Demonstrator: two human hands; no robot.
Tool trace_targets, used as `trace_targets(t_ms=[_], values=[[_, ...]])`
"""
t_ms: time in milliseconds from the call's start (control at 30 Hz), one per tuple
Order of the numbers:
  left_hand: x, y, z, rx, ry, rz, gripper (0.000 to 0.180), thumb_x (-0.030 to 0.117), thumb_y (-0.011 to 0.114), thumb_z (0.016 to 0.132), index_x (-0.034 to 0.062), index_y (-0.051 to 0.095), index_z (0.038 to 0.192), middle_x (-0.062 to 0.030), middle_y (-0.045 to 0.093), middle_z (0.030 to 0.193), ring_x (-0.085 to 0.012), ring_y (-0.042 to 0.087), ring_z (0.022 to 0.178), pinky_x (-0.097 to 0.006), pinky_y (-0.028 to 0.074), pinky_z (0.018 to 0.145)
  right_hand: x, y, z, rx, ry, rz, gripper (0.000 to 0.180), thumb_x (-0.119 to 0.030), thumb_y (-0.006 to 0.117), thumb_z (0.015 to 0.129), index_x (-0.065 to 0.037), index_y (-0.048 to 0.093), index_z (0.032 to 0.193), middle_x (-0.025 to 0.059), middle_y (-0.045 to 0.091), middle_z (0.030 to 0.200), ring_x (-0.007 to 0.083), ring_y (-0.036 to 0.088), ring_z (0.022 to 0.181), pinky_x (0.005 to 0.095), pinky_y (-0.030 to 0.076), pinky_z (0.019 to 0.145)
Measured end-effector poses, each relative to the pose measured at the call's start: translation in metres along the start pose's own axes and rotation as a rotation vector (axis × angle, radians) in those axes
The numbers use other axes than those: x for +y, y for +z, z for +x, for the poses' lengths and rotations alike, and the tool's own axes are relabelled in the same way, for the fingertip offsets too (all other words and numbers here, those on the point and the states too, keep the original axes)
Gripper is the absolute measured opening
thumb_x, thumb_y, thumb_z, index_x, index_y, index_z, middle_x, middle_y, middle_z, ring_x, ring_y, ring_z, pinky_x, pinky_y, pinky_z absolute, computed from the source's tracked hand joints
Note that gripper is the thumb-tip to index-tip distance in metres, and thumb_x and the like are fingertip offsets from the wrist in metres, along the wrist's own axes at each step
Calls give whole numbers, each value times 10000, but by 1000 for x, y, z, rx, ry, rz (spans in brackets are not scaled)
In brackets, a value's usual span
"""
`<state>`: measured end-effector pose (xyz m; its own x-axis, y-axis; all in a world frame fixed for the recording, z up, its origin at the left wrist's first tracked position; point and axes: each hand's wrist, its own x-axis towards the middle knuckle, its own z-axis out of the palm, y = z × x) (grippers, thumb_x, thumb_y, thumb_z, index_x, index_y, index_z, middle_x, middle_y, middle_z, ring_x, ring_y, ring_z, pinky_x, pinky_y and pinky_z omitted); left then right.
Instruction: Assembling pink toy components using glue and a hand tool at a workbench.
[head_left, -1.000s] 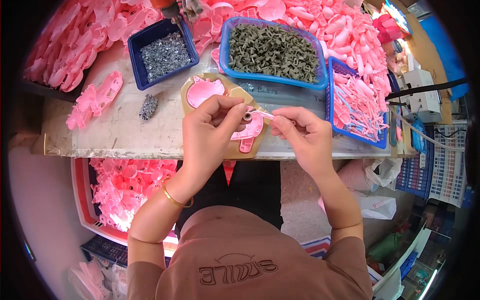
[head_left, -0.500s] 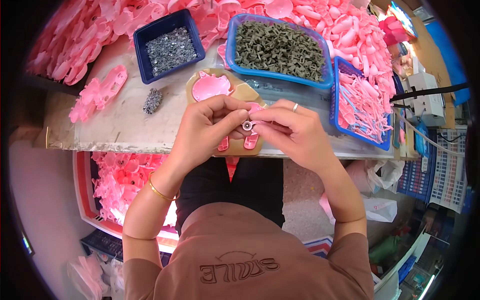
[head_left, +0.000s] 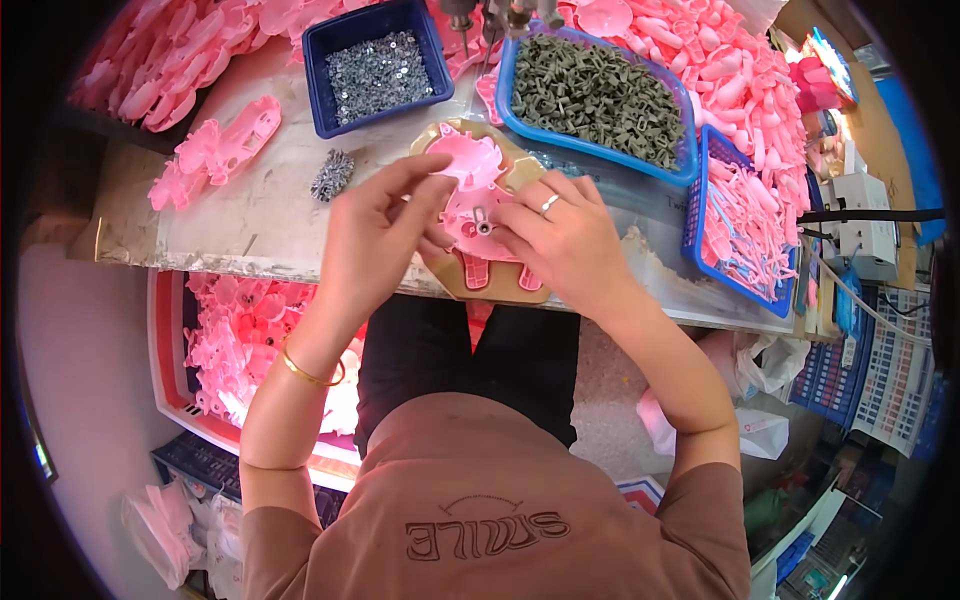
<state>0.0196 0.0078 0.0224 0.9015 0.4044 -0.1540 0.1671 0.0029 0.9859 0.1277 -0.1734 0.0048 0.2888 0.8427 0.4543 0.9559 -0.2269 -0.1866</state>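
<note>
A pink plastic shell half point(head_left: 475, 175) lies in a tan holder point(head_left: 452, 285) at the table's front edge. On the shell sits a small grey part with a round metal-looking ring point(head_left: 484, 226). My right hand point(head_left: 567, 240), wearing a ring, has its bent fingertips at that grey part, pinching it against the shell. To the left, my left hand point(head_left: 378, 225) is held over the shell's edge, thumb and fingers apart, with nothing seen between them.
Behind stand a dark blue bin of small metal pieces point(head_left: 446, 88) and a blue tub of grey-green parts point(head_left: 600, 165). A blue basket point(head_left: 697, 225) holds thin pink strips. Drill-like tools point(head_left: 462, 20) hang at the top. A metal clump point(head_left: 332, 176) and a pink shell point(head_left: 215, 155) lie left.
The small grey part, held up between both hands before, is now down on the pink shell. My left hand has moved away left and opened; the view has shifted slightly.
</note>
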Motion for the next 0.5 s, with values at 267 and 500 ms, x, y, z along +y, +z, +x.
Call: trace_targets(t_ms=[267, 500], values=[[-17, -13, -8, 93, 265, 291, 198, 136, 615, 967, 8, 690, 1098, -71, 726, 903, -100, 624, 683, -260, 505, 618, -2, 12, 3, -80, 43, 34, 165, -165, 740, 753, -105, 682, 895, 8, 584, 888, 201, 558, 889, 346, 403, 743], [-25, -8, -8, 83, 686, 717, 168, 63, 700, 858, 54, 713, 1025, -78, 710, 901, -227, 642, 817, -337, 516, 691, 3, 15, 6, -96, -68, 58, 154, -131, 727, 739, -74, 666, 869, 35, 548, 853, 220, 553, 908, 370, 442, 822]])
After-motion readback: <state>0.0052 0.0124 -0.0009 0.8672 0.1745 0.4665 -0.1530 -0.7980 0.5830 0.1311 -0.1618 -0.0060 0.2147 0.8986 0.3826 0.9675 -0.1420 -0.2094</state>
